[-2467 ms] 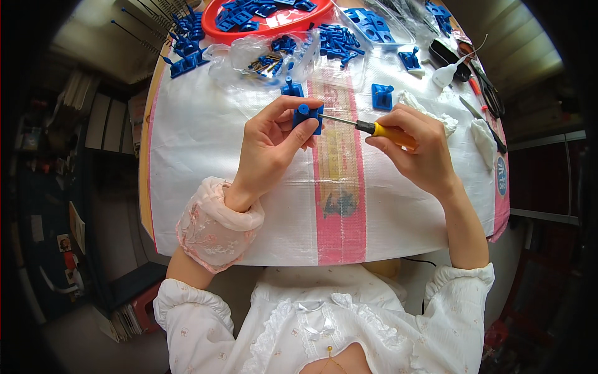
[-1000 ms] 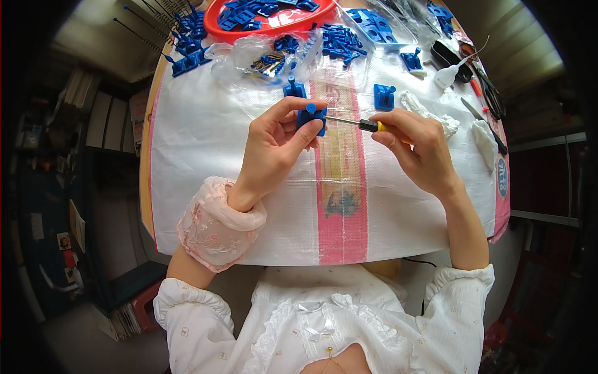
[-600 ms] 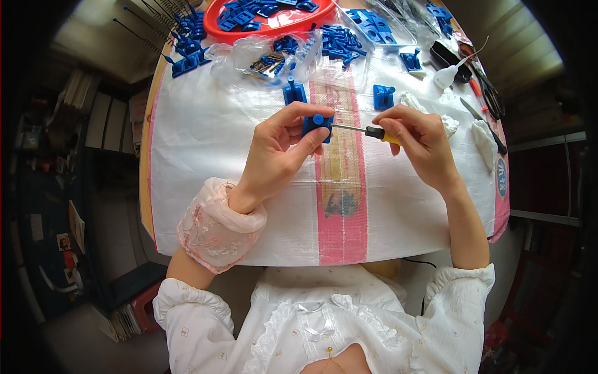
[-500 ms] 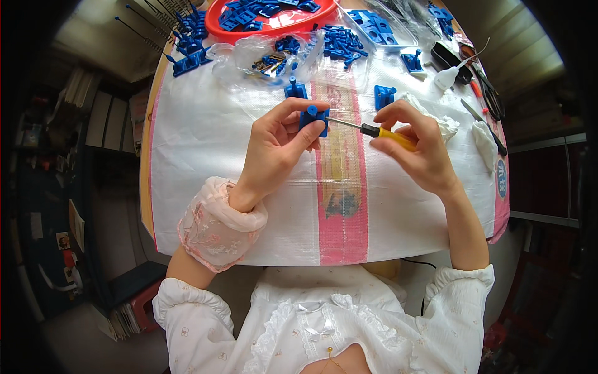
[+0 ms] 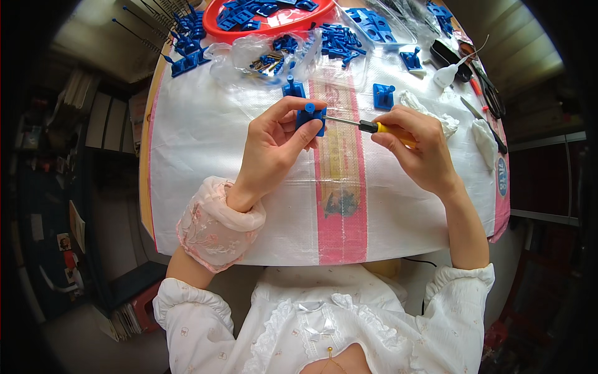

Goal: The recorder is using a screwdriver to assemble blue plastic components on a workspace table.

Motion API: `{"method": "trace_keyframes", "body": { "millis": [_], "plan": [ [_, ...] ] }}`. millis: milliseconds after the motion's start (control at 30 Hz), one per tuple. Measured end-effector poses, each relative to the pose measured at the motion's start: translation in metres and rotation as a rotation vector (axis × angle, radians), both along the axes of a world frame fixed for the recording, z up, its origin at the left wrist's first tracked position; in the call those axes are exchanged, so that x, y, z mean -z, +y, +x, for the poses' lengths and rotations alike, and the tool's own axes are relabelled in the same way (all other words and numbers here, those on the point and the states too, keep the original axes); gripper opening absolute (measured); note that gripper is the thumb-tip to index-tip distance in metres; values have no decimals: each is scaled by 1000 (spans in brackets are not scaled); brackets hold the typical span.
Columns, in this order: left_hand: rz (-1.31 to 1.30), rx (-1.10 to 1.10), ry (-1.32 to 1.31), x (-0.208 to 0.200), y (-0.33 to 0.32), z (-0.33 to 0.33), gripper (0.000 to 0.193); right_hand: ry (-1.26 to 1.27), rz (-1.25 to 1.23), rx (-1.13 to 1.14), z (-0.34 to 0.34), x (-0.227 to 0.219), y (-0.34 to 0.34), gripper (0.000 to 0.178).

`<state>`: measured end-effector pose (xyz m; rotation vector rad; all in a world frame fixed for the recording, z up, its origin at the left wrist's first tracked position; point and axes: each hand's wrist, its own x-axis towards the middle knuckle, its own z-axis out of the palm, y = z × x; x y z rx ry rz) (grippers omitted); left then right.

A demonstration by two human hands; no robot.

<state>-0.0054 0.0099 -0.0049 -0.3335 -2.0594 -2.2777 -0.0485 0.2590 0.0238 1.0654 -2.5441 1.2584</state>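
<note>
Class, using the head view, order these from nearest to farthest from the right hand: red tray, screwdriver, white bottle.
1. Screwdriver: held in the right hand, its shaft pointing left.
2. White bottle: beyond the hand, slightly right.
3. Red tray: far side of the table, to the left.

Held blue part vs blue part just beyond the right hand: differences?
Left hand grips the held blue part; the resting blue part sits on the white sheet. The screwdriver reaches the held blue part's right side, not the resting blue part. Both have a knob.
</note>
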Motion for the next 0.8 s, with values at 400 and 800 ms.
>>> {"method": "trace_keyframes", "body": {
  "millis": [400,800],
  "plan": [
    [-20,24,-3,-4,0,1,25,-163,95,15,0,-5,3,17],
    [4,20,-21,-2,-3,0,23,-7,-22,-1,1,-1,-1,21]
  ]
}}
